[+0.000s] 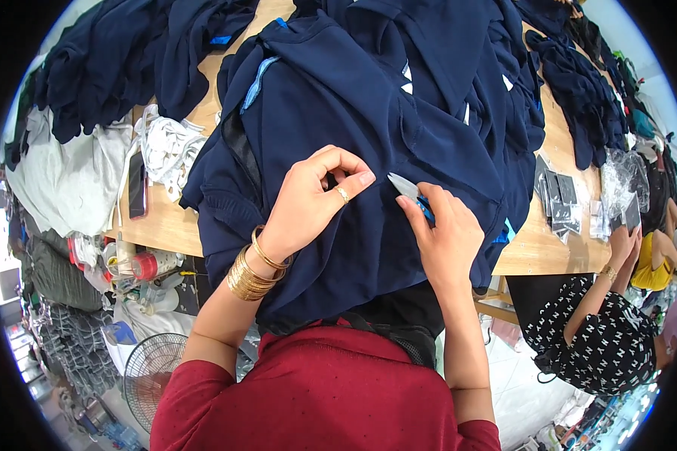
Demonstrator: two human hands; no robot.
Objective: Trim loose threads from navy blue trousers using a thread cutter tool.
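A navy garment [368, 225] lies spread across the near side of the wooden table [171, 231], its near part hanging over the edge in front of the person. The left hand [314, 188] is above its middle, thumb and index fingertip brought narrowly together; whether a thread or a bit of cloth is between them, I cannot tell. Gold bangles [252, 278] circle that wrist. Just to the right, the right hand [450, 231] holds small snips [405, 187] with a blue handle, their pale blades pointing left and away toward the left fingertips but apart from them. A light blue strip [259, 83] lies on the far left part of the cloth. More navy garments [120, 64] are heaped at the far left. Nearer on that side are a tangle of white strips [169, 146], pale grey fabric [71, 169] and a phone [138, 186] by the table edge. A fan [154, 376] stands near left, below table height. To the right, clear-wrapped dark packets [560, 195] lie near a co-worker in a black patterned shirt [590, 338], whose hands are at a small dark piece.
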